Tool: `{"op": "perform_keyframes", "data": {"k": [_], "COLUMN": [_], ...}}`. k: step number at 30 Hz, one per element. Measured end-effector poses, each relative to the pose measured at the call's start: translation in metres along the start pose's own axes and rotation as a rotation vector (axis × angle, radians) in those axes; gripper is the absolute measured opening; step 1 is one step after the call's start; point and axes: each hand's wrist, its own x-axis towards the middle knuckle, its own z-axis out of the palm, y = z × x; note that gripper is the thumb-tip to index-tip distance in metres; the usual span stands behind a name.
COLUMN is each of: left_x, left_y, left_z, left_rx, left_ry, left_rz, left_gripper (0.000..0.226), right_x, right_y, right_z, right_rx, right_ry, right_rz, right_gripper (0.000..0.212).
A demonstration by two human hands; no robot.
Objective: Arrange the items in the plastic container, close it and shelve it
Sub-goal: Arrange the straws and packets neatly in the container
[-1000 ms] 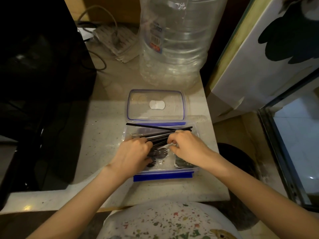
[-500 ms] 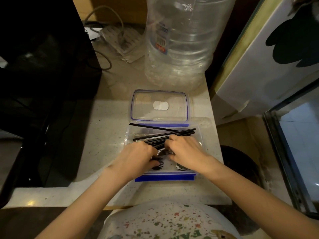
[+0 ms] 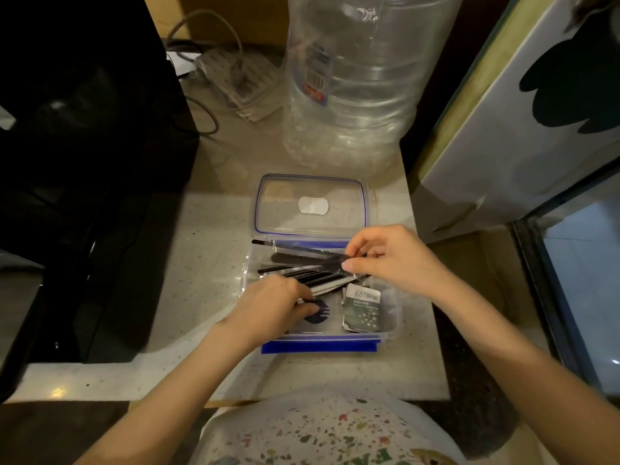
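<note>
A clear plastic container (image 3: 396, 317) with blue clips sits open on the counter, its clear lid (image 3: 310, 204) lying flat just behind it. Inside lie several thin black sticks (image 3: 302, 260), a small grey sachet (image 3: 363, 308) at the right and a dark blue round item (image 3: 318, 312). My left hand (image 3: 271, 307) rests in the container's left half, fingers closed on the near ends of the lower sticks. My right hand (image 3: 392, 258) hovers over the back right, thumb and fingers pinching the right ends of the upper sticks.
A large clear water jug (image 3: 355, 82) stands behind the lid. A black appliance (image 3: 84, 162) fills the left side, with cables and a power strip (image 3: 235, 78) behind it. A white panel (image 3: 536, 112) and a glass tank edge (image 3: 553, 297) border the right.
My right hand has lifted from the container's middle to the back right, uncovering the grey sachet and taking hold of the stick ends. My left hand stayed at the left.
</note>
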Motion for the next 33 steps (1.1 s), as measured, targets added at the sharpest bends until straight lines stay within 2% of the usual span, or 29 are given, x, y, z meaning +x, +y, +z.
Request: {"op": "perform_keyframes", "data": {"k": [2,4,8,11,13,15,18,20,25,29,33], "left_x": [0.002,0.006,0.012,0.010,0.010,0.010,0.011,0.011,0.012,0.012,0.005], "left_y": [-0.003,-0.008,-0.012,-0.011,-0.010,-0.009,-0.008,-0.007,-0.005,-0.001,-0.003], "left_z": [-0.001,-0.003,-0.008,-0.013,-0.016,-0.020,-0.022,-0.021,-0.016,-0.010,-0.010], "left_rx": [-0.213,-0.345,-0.590,-0.810,-0.856,-0.838,-0.686,-0.573,-0.351,-0.240,-0.116], "left_ry": [-0.007,-0.054,-0.131,-0.228,-0.274,-0.320,-0.374,-0.336,-0.225,-0.139,-0.141], "left_rz": [-0.012,0.040,0.093,0.044,-0.038,-0.092,0.001,0.036,0.062,0.012,-0.034], "left_gripper": [0.018,0.014,0.020,0.029,0.035,0.035,0.017,0.018,0.030,0.027,0.020], "right_x": [-0.003,-0.005,-0.007,-0.008,-0.007,-0.006,-0.004,-0.003,-0.005,-0.007,-0.011], "right_y": [0.000,0.003,0.009,0.007,0.007,0.006,0.006,0.008,0.010,0.011,0.010], "right_z": [-0.005,0.000,0.018,0.023,0.023,0.025,0.030,0.032,0.033,0.038,0.049], "right_rx": [0.006,-0.095,-0.296,-0.390,-0.470,-0.542,-0.594,-0.595,-0.563,-0.639,-0.645], "right_ry": [-0.145,-0.225,-0.212,-0.205,-0.212,-0.210,-0.178,-0.153,-0.100,-0.073,-0.074], "right_rz": [-0.002,-0.016,-0.100,-0.137,-0.160,-0.178,-0.199,-0.195,-0.178,-0.191,-0.215], "right_gripper": [0.011,0.007,0.004,0.005,0.003,0.005,0.007,0.003,0.026,0.019,0.018]}}
